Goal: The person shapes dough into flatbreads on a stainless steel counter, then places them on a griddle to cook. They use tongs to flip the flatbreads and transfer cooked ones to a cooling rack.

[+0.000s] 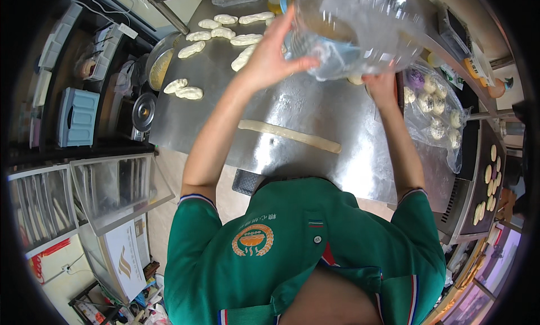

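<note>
A crumpled clear plastic sheet (pixel 365 38) hangs in the air over the far part of the steel worktable (pixel 214 114), smeared by motion. My left hand (pixel 273 57) reaches to its left edge, fingers stretched and thumb apart; the thumb tip meets or overlaps the plastic. Under the sheet's lower right edge is my right hand (pixel 383 88), its fingers partly hidden, so its grip cannot be made out. A bluish rim shows through the plastic. Nearer me, a long rolled dough strip (pixel 289 136) lies across the table. Several twisted dough pieces (pixel 224 32) rest at the far left.
Right of the table, a clear bag (pixel 433 108) holds several round speckled buns. Beyond it, a dark griddle (pixel 478 181) bears oval dough pieces. On the left stand a metal bowl (pixel 162 66), a blue plastic box (pixel 79 117) and an open clear-lidded cabinet (pixel 115 184).
</note>
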Tool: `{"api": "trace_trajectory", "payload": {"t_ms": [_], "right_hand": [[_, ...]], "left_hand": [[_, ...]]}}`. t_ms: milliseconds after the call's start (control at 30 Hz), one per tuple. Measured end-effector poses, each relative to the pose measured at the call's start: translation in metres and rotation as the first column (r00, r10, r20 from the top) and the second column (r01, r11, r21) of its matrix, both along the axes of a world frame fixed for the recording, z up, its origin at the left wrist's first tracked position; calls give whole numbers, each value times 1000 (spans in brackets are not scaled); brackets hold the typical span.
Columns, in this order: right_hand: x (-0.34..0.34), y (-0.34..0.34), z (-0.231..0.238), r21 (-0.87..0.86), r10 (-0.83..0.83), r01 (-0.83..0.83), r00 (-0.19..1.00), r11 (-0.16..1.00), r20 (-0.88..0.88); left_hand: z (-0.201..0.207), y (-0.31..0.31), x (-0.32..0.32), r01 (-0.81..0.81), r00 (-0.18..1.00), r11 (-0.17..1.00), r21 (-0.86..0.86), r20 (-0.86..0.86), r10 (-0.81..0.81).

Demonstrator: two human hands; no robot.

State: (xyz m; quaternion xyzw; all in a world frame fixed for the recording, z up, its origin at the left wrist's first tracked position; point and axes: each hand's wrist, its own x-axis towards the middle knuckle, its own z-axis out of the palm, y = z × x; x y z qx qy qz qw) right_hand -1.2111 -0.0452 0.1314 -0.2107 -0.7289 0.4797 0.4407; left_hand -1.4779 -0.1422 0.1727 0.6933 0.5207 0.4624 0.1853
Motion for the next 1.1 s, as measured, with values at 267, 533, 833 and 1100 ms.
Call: {"api": "trace_trajectory", "payload": {"t_ms": [267, 533, 833, 1100], "right_hand": [[-61, 37, 93, 347, 68, 1, 980, 938, -188], [-83, 13, 22, 139, 205, -195, 977, 971, -61], [-112, -19, -34, -91, 238, -234, 971, 968, 26], [-44, -5, 77, 205, 63, -36, 990, 978, -125]], "left_hand": [[112, -11, -23, -4, 981, 946, 325, 183, -59], [38, -64, -72, -215, 976, 976, 42, 52, 213], [-56, -55, -85, -177, 970, 970, -167, 139, 201], [76, -34, -22, -20, 990, 991, 132, 144, 1]]}}
